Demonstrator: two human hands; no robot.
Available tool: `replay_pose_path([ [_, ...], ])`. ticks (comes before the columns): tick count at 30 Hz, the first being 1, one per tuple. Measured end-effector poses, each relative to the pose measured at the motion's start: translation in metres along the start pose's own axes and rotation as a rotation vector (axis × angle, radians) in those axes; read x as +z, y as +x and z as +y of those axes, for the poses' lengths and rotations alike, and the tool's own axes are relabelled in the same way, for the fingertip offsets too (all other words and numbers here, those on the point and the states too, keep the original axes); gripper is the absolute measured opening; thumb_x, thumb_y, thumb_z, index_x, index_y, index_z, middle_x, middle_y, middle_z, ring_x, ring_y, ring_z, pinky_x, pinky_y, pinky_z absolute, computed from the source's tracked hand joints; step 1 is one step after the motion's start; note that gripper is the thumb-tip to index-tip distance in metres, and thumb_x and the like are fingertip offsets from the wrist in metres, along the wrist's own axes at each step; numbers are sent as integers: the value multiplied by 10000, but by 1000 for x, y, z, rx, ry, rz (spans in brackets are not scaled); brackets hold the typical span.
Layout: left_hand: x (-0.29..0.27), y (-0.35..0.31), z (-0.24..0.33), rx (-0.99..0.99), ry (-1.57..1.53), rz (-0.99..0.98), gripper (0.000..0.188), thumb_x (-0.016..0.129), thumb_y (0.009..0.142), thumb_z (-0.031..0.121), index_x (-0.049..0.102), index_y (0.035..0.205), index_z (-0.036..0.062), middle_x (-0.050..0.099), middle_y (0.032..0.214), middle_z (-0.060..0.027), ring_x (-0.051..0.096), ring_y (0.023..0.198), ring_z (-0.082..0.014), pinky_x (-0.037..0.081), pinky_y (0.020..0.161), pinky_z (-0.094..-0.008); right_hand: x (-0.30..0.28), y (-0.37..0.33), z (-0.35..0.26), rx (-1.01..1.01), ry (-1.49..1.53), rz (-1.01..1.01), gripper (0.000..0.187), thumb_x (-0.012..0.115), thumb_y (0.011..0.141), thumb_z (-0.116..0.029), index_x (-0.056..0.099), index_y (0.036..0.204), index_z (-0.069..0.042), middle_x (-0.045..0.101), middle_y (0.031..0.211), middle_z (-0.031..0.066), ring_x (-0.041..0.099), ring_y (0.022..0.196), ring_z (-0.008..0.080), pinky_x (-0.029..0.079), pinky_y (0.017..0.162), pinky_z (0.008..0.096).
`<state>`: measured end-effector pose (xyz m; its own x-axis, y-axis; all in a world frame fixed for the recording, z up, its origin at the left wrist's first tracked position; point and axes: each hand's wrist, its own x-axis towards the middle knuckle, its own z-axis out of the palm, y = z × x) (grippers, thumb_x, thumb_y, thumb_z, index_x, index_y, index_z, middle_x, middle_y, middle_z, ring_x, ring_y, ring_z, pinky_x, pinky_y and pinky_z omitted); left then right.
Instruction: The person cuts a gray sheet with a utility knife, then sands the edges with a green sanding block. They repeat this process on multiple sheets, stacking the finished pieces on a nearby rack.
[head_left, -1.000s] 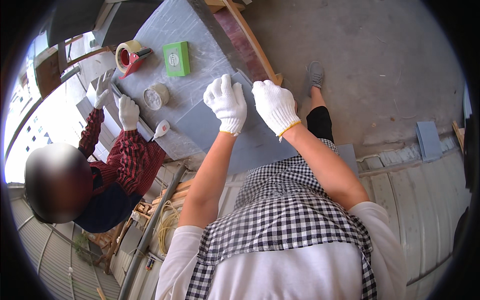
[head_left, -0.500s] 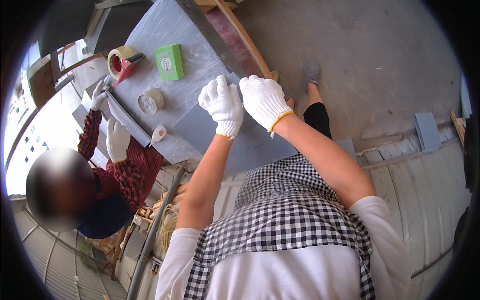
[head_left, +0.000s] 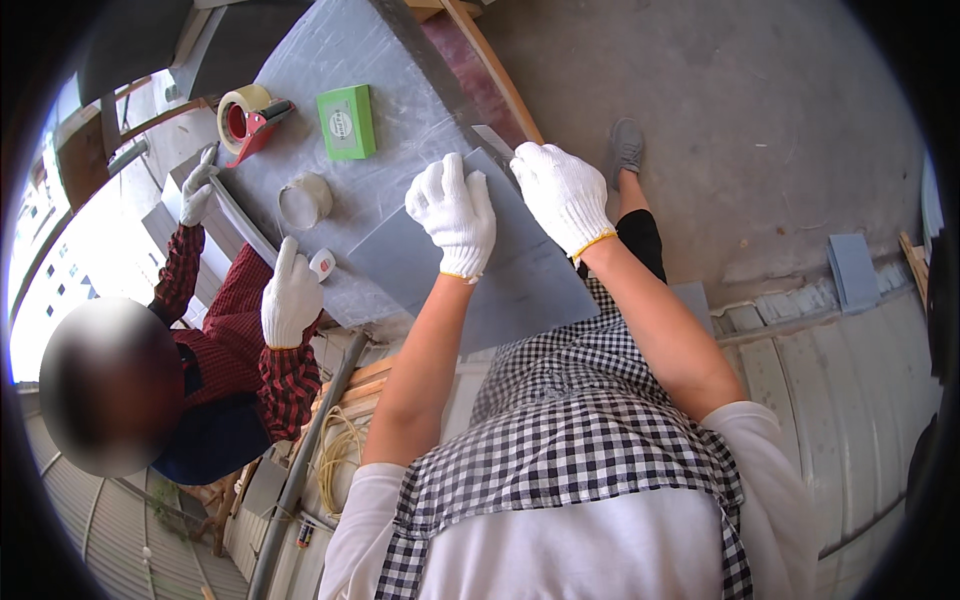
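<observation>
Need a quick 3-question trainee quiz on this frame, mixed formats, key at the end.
1. True or false: both of the wearer's white-gloved hands, left hand and right hand, rest on the flat grey rectangular sheet.
2. Multiple choice: what lies nearest the small green rectangular box? A) the red-handled tape dispenser B) the grey shoe C) the yellow coiled cord
3. Fill in: the co-worker in the red checked sleeve has a gloved hand next to the small white ____ object.

Key: 1 true; 2 A; 3 round.
</observation>
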<state>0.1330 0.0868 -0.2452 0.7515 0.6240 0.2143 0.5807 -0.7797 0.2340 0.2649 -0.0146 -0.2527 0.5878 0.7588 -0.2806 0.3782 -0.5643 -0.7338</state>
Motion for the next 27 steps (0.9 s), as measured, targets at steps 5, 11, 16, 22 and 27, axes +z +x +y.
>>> replay_pose_path([
  [5,1,-1,-1,-2,11,-2,377,689,849,80,626,1218,33,630,1087,-131,576,1059,-330,375,988,-469,19,11,28,-16,328,-30,286,575,1012,-338,680,1105,-88,727,1024,151,684,955,362,553,804,447],
  [11,3,-3,-3,15,36,8,388,685,840,52,627,1223,36,636,1095,-134,579,1056,-332,386,980,-471,38,28,38,128,971,-337,376,599,1037,-319,641,1285,-40,711,1159,63,646,1051,177,502,917,314],
  [16,3,-5,-7,43,64,11,417,699,816,43,625,1227,31,634,1102,-142,574,1061,-339,387,976,-471,38,40,32,70,1173,-455,259,607,1039,-260,654,1186,-52,618,969,-23,540,900,70,475,831,260],
  [22,5,-4,-7,23,93,-8,404,684,826,35,622,1225,30,635,1127,-149,571,1083,-343,383,996,-482,45,42,26,81,1246,-413,230,578,1047,-261,659,1134,-64,604,908,-32,528,862,75,463,818,271],
  [27,5,-3,-6,18,96,-16,390,673,834,38,622,1220,26,634,1137,-155,569,1089,-348,379,1006,-484,42,44,27,50,1208,-439,222,564,1046,-257,654,1090,-58,589,873,-25,522,832,91,458,802,280],
])
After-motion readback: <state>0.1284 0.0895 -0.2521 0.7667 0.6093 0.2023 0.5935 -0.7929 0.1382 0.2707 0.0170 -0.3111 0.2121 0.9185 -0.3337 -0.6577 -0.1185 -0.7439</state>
